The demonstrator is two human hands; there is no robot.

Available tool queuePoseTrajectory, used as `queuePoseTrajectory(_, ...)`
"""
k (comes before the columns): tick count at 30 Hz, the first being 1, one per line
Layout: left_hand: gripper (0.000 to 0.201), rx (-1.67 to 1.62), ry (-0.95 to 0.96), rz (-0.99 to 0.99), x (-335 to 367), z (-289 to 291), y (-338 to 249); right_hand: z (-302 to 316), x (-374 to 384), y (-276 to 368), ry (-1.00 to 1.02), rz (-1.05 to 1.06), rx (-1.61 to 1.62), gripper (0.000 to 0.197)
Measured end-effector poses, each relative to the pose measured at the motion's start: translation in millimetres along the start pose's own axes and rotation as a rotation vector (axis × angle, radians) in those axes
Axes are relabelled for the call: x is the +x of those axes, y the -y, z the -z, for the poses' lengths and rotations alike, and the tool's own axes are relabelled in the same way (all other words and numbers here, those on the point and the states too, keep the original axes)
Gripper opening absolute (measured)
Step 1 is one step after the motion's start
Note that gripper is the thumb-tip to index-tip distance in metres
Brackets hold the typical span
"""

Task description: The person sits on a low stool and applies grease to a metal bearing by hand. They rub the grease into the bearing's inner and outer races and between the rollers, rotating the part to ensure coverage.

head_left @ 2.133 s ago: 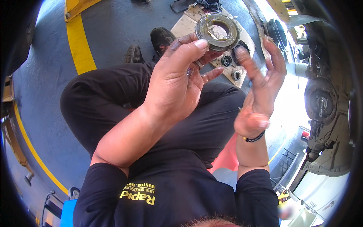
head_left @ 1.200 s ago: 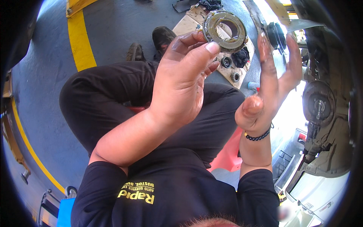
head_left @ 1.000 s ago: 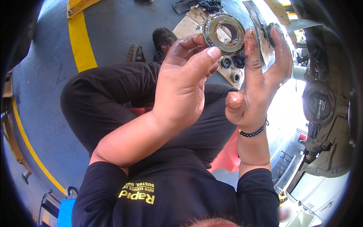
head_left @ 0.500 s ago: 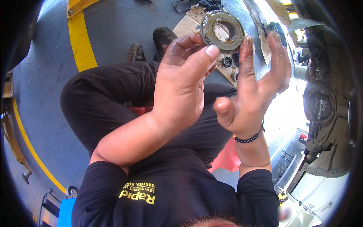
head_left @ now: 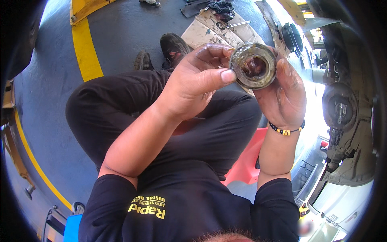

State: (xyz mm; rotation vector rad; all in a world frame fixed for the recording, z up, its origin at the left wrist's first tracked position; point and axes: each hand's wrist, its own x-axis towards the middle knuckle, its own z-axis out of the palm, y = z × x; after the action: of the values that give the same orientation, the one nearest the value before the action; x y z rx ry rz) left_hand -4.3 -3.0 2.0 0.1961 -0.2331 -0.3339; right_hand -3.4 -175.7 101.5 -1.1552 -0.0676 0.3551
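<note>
A round metal bearing (head_left: 254,83), coated in brownish grease, is held up in front of me with its ring face toward the view. My left hand (head_left: 196,78) grips its left rim, thumb in front and fingers curled behind. Against the right side and back of the bearing, my right hand (head_left: 285,94) is cupped, some of its fingers hidden behind the ring. Something reddish-brown shows through the bore, perhaps greasy fingertips. Grease smears the fingers of both hands.
Beyond the bearing, stained cardboard (head_left: 205,30) lies on the blue-grey floor with a dark crumpled bag (head_left: 221,10) and a metal rod (head_left: 241,24). A wheel hub (head_left: 340,108) of a raised vehicle is at right. Beneath me is a red seat (head_left: 246,161).
The bearing has come down and slightly right. My right hand, spread apart from it before, now closes around its right side. My left hand has kept its hold.
</note>
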Motion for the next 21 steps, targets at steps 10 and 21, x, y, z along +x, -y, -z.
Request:
queuePoseTrajectory(10, 0.034, 0.021, 0.052, 0.1, 5.4, 12.2, -8.5, -0.9, -15.9, -18.2, -0.053, 0.0, 0.165, 0.03)
queuePoseTrajectory(21, 0.068, -0.344, -0.152, -0.103, 1.8, -6.7, -16.2, -7.7, -10.0, -71.6, -0.116, 0.393, -0.299, 0.038)
